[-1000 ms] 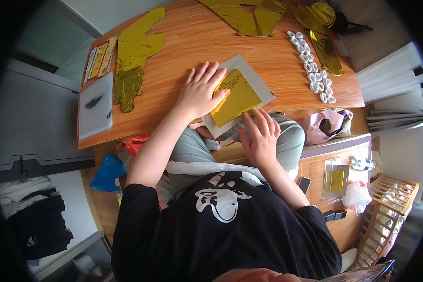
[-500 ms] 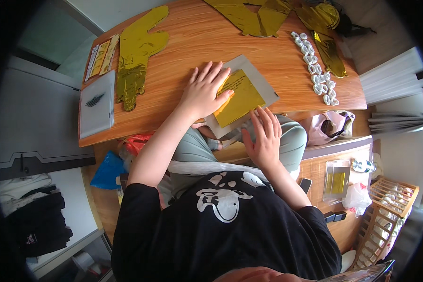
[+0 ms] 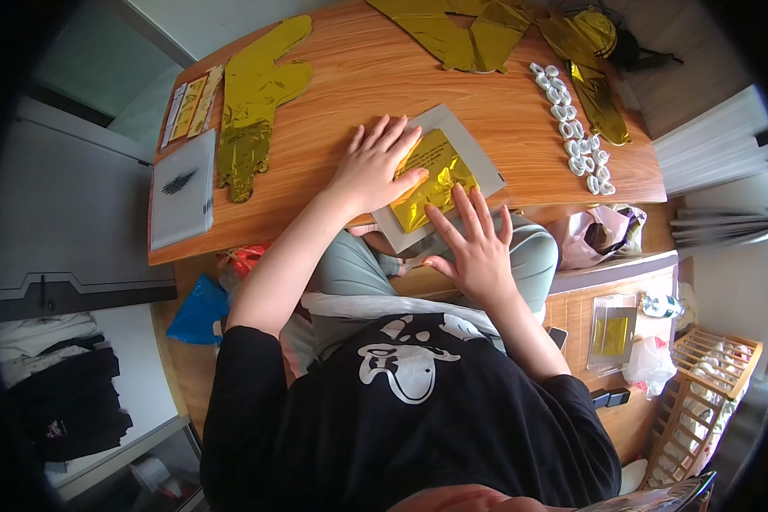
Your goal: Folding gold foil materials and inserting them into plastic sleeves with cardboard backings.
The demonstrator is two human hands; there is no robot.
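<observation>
A folded square of shiny gold foil [image 3: 433, 189], with small dark print on it, lies on a grey flat sheet [image 3: 476, 160] at the table's near edge. My left hand [image 3: 375, 171] rests flat over the foil's left side, fingers spread across the sheet's edge onto the wood. Over the foil's near right corner my right hand [image 3: 476, 247] is spread, its fingertips touching or just above the foil. Neither hand grips anything. The sheet's near corner reaches past the table edge above my lap.
Flat gold foil shapes [image 3: 269, 94] lie on the wooden table [image 3: 341, 77]. Several white ribbon rolls [image 3: 572, 128] line its right side. A clear plastic bag stack [image 3: 182, 196] and cards [image 3: 188, 107] sit at left. Below right are a wooden rack [image 3: 700, 392] and a pink bag [image 3: 602, 230].
My right hand has moved left and opened wider, its fingers now over the foil's near right part. The foil looks more creased there. My left hand stays in place.
</observation>
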